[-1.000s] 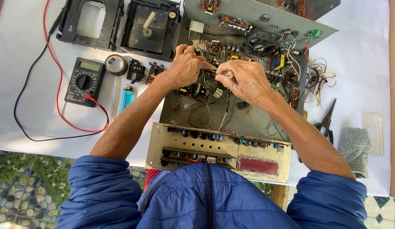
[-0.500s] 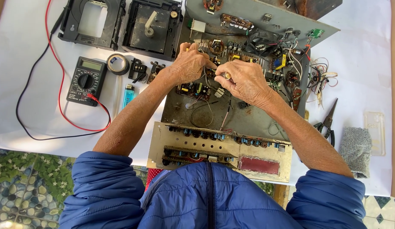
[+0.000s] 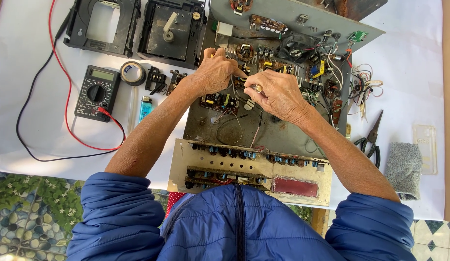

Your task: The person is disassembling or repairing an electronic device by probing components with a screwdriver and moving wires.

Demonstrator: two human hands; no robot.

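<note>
An open grey metal chassis (image 3: pixel 283 135) full of circuit boards and wires lies in front of me. My left hand (image 3: pixel 213 72) rests over a small green board (image 3: pixel 220 102), its fingertips pinched on thin wires (image 3: pixel 233 89) that hang down from it. My right hand (image 3: pixel 278 94) is closed just to the right, with a small round metal part (image 3: pixel 258 88) held between thumb and forefinger. The two hands almost touch. What lies under the palms is hidden.
A black multimeter (image 3: pixel 97 93) with red and black leads, a tape roll (image 3: pixel 133 72), a blue lighter (image 3: pixel 145 106) and two black plastic frames (image 3: pixel 101 24) lie left. Scissors-like pliers (image 3: pixel 372 140), a grey pad (image 3: pixel 404 164) and a clear plastic piece (image 3: pixel 425 147) lie right. The chassis front panel (image 3: pixel 244 169) is nearest me.
Both hands stay at the same spot over the boards, the fingers shifting only slightly. Nothing else has moved.
</note>
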